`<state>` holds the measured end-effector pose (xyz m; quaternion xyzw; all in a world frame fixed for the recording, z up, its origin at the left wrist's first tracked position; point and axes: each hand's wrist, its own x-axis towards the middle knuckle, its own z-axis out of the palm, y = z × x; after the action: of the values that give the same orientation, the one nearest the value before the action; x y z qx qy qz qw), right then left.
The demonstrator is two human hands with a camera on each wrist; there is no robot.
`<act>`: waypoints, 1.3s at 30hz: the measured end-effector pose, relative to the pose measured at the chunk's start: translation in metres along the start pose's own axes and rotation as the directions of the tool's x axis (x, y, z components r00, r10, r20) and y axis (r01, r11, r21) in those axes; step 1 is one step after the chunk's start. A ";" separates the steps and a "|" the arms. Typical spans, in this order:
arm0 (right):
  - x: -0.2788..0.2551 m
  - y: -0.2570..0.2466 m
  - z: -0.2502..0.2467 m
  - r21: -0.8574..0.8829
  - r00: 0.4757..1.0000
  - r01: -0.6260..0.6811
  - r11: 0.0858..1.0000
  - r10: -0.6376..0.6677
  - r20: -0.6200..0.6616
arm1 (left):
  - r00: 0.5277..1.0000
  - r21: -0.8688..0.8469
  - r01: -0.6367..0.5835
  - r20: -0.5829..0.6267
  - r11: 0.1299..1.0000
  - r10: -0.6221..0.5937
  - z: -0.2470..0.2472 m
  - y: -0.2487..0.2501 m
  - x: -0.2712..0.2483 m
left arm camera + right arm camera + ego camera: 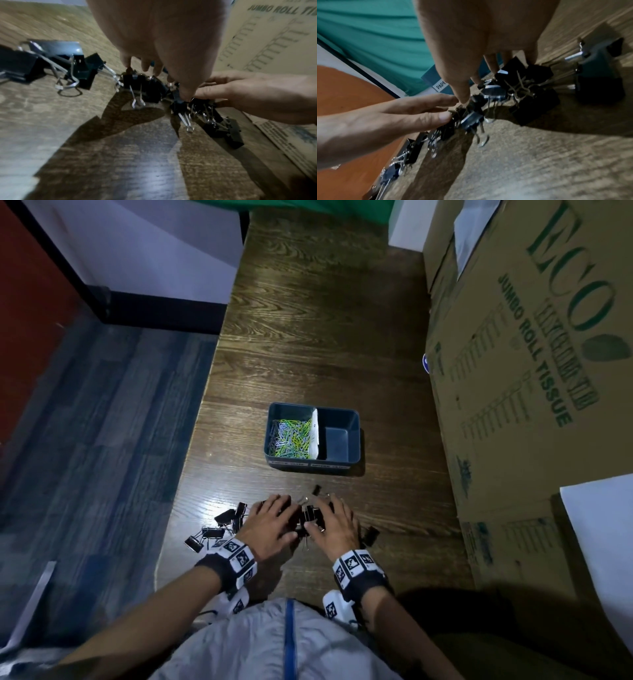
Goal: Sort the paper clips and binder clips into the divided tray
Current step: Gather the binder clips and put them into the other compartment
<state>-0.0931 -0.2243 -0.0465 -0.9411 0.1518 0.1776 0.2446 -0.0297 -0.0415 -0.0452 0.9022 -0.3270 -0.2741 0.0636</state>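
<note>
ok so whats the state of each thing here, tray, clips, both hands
dark blue divided plastic tray: upright on the wooden table, white divider in place
left compartment: full of coloured paper clips
right compartment: empty
black metal binder clips: loose on the table
left hand: fingers spread over the clips
right hand: same, grip unclear

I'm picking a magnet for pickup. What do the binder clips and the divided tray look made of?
The binder clips look like black-painted sheet metal with bright silvery wire handles; glints on both suggest steel, though that is unconfirmed. The divided tray looks like matte dark blue-grey moulded plastic, judging by its smooth walls and rounded corners.
</note>
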 end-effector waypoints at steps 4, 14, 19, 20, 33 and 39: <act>-0.003 0.022 -0.019 0.047 0.990 -0.080 0.996 0.085 -0.111 | 0.973 -0.008 0.163 -0.163 0.987 -0.162 -0.023 -0.022 -0.027; -0.019 0.048 -0.030 0.015 0.890 -0.452 0.892 0.449 0.077 | 0.904 -0.158 0.427 0.057 0.890 -0.423 -0.001 -0.072 -0.066; -0.016 0.028 -0.014 -0.077 0.944 -0.313 0.947 0.319 0.087 | 0.960 -0.214 0.270 -0.007 0.939 -0.278 0.007 -0.056 -0.050; -0.014 0.025 -0.012 -0.085 0.949 -0.296 0.951 0.303 0.091 | 0.970 -0.206 0.236 -0.014 0.950 -0.244 0.007 -0.052 -0.047; -0.026 -0.001 0.003 0.014 0.986 -0.165 0.986 0.165 -0.022 | 0.994 -0.266 0.073 -0.062 0.961 -0.093 0.018 0.008 -0.026; -0.029 0.002 -0.004 0.043 0.992 -0.124 0.991 0.126 -0.030 | 0.990 -0.331 -0.054 -0.143 0.942 0.007 0.011 0.012 -0.033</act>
<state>-0.1191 -0.2225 -0.0325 -0.9272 0.2180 0.1743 0.2497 -0.0636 -0.0291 -0.0363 0.8902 -0.2844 -0.2604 0.2427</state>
